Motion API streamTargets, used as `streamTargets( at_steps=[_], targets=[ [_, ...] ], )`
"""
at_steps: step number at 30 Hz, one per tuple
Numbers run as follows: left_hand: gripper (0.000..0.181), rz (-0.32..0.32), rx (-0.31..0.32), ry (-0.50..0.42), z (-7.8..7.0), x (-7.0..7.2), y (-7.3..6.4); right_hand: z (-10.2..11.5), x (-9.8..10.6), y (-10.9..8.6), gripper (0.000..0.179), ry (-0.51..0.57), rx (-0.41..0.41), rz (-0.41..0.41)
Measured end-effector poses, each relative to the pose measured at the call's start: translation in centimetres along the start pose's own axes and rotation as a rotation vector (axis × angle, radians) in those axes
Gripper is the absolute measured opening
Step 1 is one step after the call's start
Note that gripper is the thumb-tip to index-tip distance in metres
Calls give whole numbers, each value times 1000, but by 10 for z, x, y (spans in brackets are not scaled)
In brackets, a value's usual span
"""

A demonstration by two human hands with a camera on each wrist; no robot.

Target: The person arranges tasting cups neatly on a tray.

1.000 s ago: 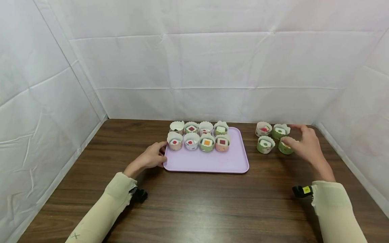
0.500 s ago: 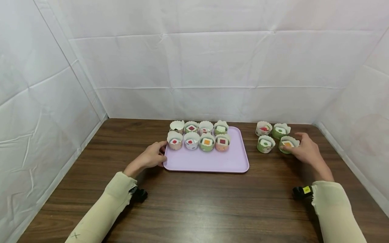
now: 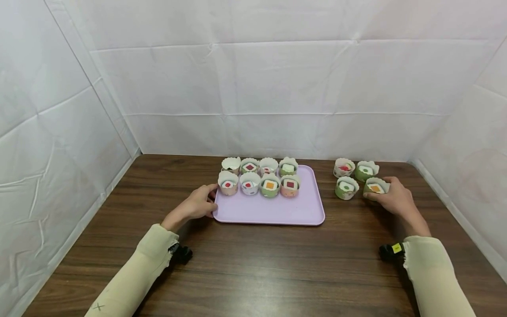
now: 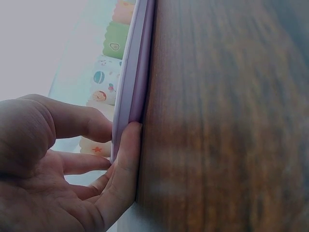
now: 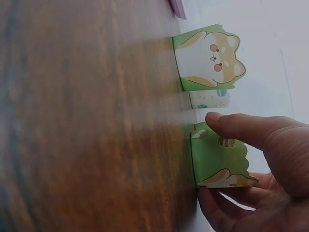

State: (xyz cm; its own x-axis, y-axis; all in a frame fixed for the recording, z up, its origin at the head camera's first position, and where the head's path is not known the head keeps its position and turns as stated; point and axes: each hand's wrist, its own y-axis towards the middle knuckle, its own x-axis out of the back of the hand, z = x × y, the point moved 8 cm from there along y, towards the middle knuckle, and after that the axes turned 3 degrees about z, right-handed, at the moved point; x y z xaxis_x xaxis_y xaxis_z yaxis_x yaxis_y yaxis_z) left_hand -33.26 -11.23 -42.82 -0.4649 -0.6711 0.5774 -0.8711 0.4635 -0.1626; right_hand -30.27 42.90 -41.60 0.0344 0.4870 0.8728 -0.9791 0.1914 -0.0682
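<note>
A lilac tray (image 3: 273, 211) lies on the table, with two rows of paper baking cups along its far side. My left hand (image 3: 198, 202) grips the tray's left edge; in the left wrist view its thumb (image 4: 99, 124) and fingers meet at the rim. At the right, my right hand (image 3: 398, 198) holds a green paper cup (image 5: 219, 157) between thumb and fingers, its base at the table. A white square with an orange centre (image 3: 375, 188) sits inside that cup. Beside it stands another green cup (image 5: 210, 60) with a cartoon dog on its side.
Behind the held cup stand a second green cup (image 3: 365, 171) and a pale cup with a red piece (image 3: 343, 168). A white cloth wall (image 3: 277, 88) rises behind the table and at both sides. Bare wood (image 3: 285, 264) shows in front of the tray.
My right hand has come down and closed its thumb and fingers around the front-right green cup, whose orange-centred piece is now visible. My left hand and the tray have stayed put.
</note>
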Motion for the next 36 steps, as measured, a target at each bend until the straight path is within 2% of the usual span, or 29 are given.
streamTargets(
  at_steps=[15,26,36],
  targets=[
    [77,-14,37,19,5,-1,4,-2,2,-1,89,14,-8,-31],
    [77,-8,36,13,5,-1,4,-5,6,0,88,8,-28,-10],
    [77,-14,32,10,6,-1,5,-4,14,-1,86,-11,-3,0]
  ],
)
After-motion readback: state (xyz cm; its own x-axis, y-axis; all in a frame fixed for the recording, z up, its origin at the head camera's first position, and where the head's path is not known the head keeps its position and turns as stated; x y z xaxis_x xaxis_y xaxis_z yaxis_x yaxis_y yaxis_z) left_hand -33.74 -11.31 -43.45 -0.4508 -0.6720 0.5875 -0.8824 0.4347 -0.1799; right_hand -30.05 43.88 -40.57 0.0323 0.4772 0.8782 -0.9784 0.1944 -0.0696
